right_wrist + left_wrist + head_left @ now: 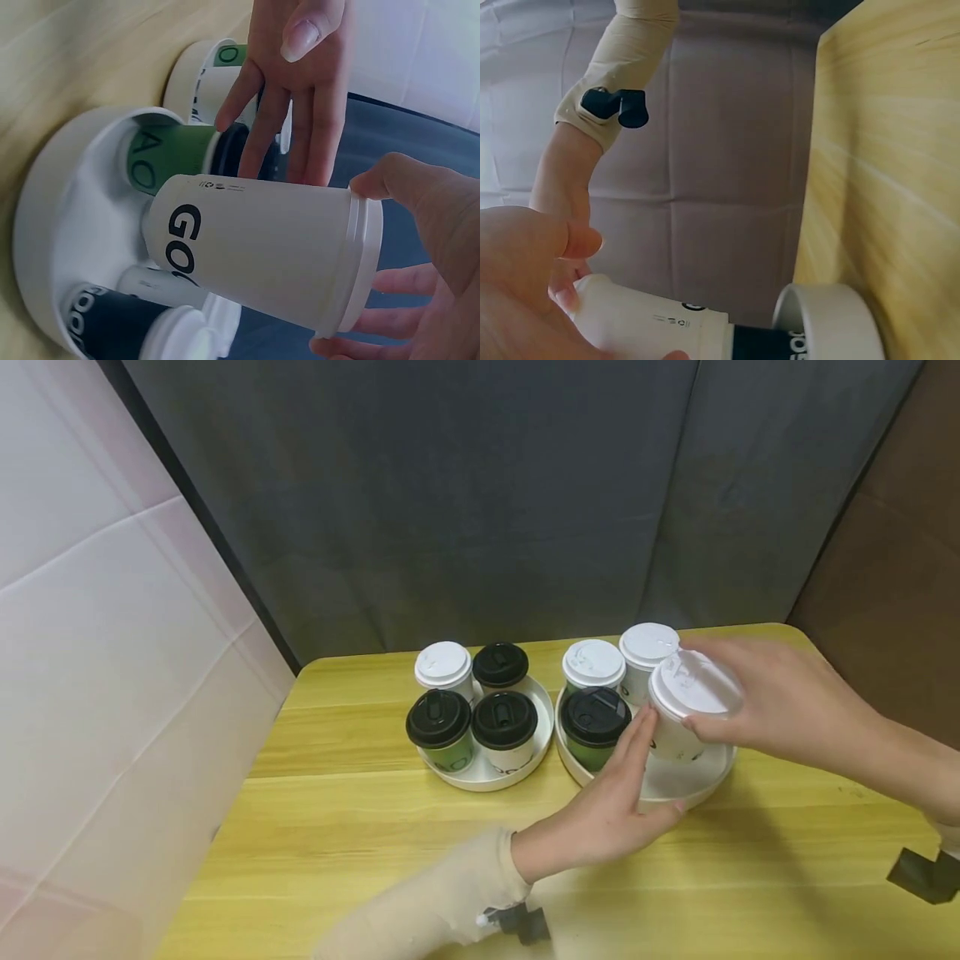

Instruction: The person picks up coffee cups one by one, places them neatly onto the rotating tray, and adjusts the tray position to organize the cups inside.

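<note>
My right hand (pixel 787 693) grips a white paper cup (pixel 675 739) by its white lid, fingers on one side and thumb on the other. The cup hangs tilted over the right round white tray (pixel 720 777). Beside the cup is my left hand (pixel 607 818), its fingers fairly straight; the fingertips reach the cup's side, though firm contact is unclear. On that tray stand a green cup with a black lid (pixel 596 727) and two white-lidded cups (pixel 592 664) (pixel 648 645). A dark cup (pixel 112 319) shows in the right wrist view.
A second white tray (pixel 543 718) sits to the left, bearing several lidded cups: one white-lidded (pixel 442 664), the others black-lidded (pixel 504 720). Both trays rest on a yellow wood-grain table (pixel 337 827). A dark grey curtain (pixel 450 502) hangs behind; a pale panel (pixel 112 652) stands left.
</note>
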`<state>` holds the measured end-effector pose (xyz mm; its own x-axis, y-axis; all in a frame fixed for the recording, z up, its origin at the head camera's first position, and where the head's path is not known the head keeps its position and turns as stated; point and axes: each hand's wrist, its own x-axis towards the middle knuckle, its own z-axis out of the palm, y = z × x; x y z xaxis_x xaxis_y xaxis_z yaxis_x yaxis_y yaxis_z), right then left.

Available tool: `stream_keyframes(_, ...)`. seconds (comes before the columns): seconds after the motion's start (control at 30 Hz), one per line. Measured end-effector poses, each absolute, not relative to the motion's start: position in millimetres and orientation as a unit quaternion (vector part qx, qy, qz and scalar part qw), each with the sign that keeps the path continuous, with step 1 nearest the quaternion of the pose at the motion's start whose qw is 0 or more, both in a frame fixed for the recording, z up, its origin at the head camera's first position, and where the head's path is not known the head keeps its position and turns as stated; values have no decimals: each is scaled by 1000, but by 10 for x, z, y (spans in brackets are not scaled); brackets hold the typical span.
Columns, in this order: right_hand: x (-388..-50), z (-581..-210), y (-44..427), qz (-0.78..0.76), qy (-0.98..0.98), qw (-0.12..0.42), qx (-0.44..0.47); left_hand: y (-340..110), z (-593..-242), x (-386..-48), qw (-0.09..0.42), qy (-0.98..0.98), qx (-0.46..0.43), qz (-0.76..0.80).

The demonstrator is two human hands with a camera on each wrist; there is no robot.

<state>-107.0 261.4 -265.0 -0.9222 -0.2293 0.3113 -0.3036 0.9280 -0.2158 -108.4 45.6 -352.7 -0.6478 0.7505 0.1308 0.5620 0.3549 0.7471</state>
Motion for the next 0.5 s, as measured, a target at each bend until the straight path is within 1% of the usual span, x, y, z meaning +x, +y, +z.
stream_keyframes(0.3, -1049, -2920, 2676, 119, -979, 113, 123, 514, -3737, -1041, 142, 817, 393, 398)
stream_keyframes(0.5, -1047, -3060, 2667, 120, -980, 110, 116, 534, -3837, -1024, 155, 819, 383, 399)
